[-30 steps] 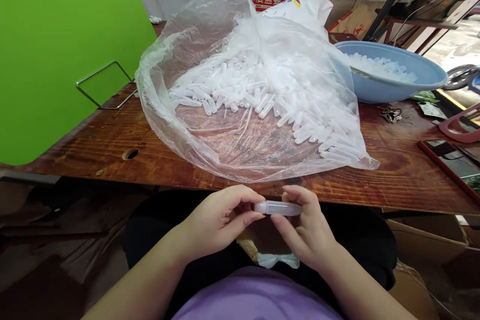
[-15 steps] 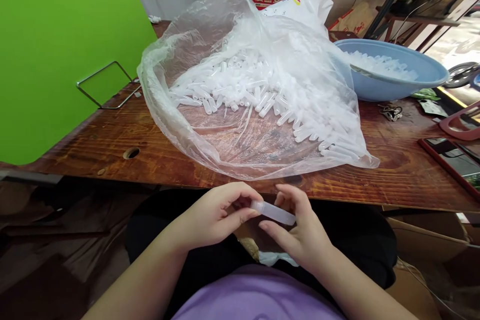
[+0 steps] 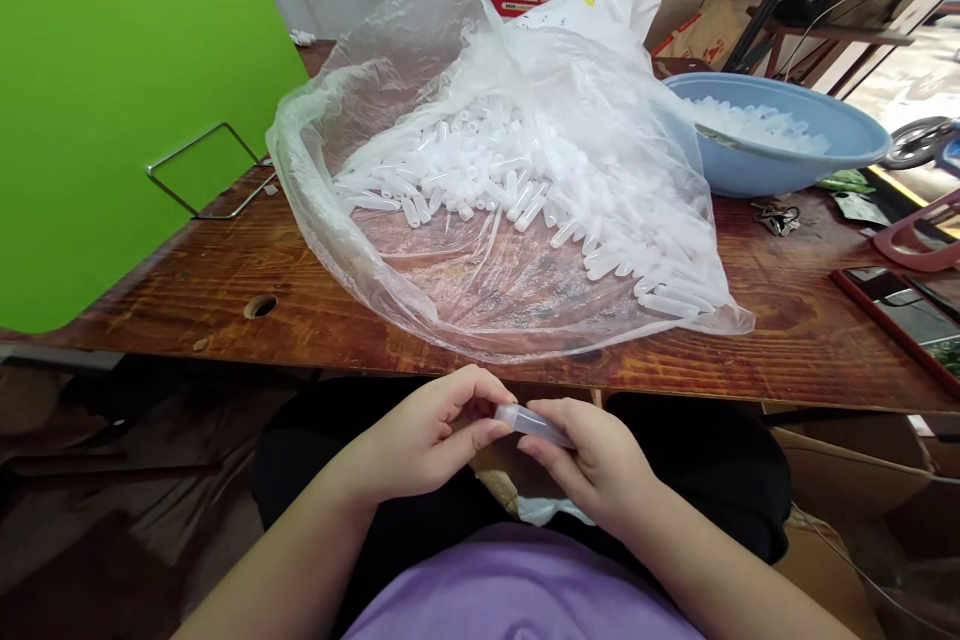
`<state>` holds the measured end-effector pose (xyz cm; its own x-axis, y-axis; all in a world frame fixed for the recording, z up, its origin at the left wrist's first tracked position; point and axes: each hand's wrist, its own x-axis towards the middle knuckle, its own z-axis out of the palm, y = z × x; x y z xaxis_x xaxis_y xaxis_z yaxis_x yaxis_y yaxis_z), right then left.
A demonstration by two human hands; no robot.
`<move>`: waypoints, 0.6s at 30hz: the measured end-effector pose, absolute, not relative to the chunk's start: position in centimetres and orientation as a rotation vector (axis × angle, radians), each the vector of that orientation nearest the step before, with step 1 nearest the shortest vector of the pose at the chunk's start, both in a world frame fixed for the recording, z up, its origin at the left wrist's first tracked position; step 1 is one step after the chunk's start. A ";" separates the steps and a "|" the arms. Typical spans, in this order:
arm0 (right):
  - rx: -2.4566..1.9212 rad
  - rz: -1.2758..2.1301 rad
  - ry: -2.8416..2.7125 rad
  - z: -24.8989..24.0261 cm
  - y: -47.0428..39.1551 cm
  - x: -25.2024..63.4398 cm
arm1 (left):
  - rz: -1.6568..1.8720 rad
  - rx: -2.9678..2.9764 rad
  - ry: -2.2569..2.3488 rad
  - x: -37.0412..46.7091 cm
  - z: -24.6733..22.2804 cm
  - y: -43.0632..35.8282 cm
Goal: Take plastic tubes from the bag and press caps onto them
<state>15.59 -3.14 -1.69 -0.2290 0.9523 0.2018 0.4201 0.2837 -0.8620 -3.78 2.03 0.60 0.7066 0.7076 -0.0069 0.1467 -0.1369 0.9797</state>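
Observation:
Over my lap, just in front of the table edge, a translucent plastic tube [image 3: 541, 426] lies between both hands. My left hand [image 3: 457, 430] pinches its left end with thumb and fingers. The thumb and fingers of my right hand [image 3: 581, 450] are closed around its right part. Beyond them on the table, a large clear plastic bag [image 3: 480, 290] lies with its mouth facing me, holding a heap of similar translucent tubes [image 3: 480, 160].
A blue basin [image 3: 787, 170] with more white pieces is at the back right of the wooden table [image 3: 172, 290]. Keys [image 3: 778, 218] and a red-edged phone [image 3: 907, 315] lie at right. A green panel [image 3: 135, 90] and wire stand [image 3: 202, 140] are at left.
My right hand's fingers have closed onto the tube, where they were apart around it before. My left hand keeps its pinch. The whole view has shifted slightly.

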 end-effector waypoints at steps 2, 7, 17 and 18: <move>-1.259 1.389 -1.533 -1.3 -3.0 15.5 | 0.532 1.686 0.703 -3.9 0.6 1.9; -0.932 2.314 -0.927 -1.3 -3.0 15.2 | 0.451 1.709 0.682 -4.2 0.7 1.9; -1.203 0.251 -2.328 -2.0 -3.3 15.3 | 0.420 1.588 0.745 -3.7 -1.2 1.2; -1.217 0.231 -2.351 -2.1 -3.3 15.4 | 0.411 1.603 0.750 -3.6 -1.4 1.1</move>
<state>15.37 -3.35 -2.10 -0.4901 0.8040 0.3367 0.7231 0.5907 -0.3581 -3.64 1.12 -1.40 0.7244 0.6722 -0.1527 0.2338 -0.0312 0.9718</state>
